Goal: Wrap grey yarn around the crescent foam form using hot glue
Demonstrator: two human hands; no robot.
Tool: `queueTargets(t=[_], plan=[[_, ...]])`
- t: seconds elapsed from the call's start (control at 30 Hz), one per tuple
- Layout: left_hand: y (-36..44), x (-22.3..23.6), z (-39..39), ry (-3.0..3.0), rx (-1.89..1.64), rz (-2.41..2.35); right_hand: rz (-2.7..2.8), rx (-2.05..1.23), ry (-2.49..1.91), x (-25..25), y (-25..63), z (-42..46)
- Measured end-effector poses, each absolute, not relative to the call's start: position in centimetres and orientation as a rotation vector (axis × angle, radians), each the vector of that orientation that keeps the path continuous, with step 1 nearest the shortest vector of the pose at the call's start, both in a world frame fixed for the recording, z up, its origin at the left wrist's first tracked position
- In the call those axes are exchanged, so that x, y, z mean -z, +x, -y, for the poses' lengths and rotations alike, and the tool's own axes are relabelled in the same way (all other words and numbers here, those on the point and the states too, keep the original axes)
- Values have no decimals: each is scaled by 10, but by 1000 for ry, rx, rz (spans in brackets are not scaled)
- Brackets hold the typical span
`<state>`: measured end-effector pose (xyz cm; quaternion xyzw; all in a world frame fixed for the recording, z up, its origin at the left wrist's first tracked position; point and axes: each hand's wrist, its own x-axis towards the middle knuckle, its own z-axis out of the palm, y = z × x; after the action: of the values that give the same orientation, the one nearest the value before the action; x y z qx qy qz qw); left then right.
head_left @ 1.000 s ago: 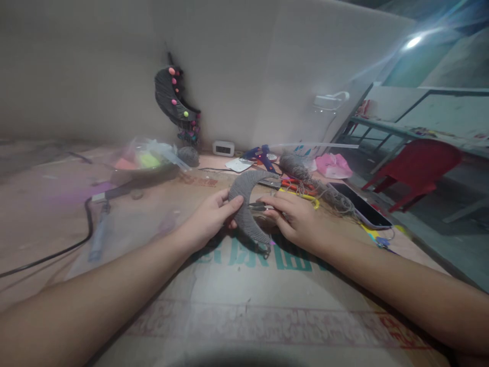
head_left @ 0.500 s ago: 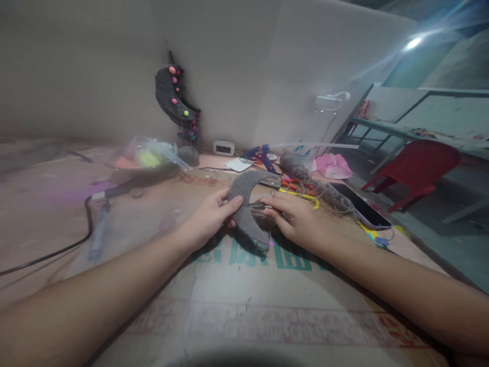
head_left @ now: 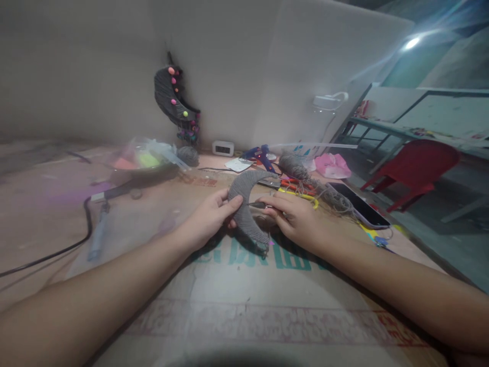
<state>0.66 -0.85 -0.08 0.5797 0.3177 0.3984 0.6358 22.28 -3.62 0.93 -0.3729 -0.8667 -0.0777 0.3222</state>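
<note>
Little shifts: your left fingers (head_left: 232, 205) pinch the apparently wrapped crescent (head_left: 245, 218), your right fingers (head_left: 277, 204) a tool (head_left: 257, 205); loops (head_left: 264, 249) below look untucked.

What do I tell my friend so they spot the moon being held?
Find the table, then its green writing. Above it in the picture, the left hand holds a grey crescent moon. Bright balls dot the hanging moon; this one's front has none.

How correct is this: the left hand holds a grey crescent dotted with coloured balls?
One detail is wrong: in the head view, the left hand does hold a grey crescent, but its visible face is plain; the coloured balls are on the darker crescent farther back.
</note>
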Motion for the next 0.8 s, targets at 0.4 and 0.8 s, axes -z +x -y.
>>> queueTargets(t=[0.4,0.8], plan=[[6,3,8,1352,-915,-759,2291,211,-1007,-9,224,37],[7,4,7,1384,-911,-744,2320,234,-1011,-10,225,36]])
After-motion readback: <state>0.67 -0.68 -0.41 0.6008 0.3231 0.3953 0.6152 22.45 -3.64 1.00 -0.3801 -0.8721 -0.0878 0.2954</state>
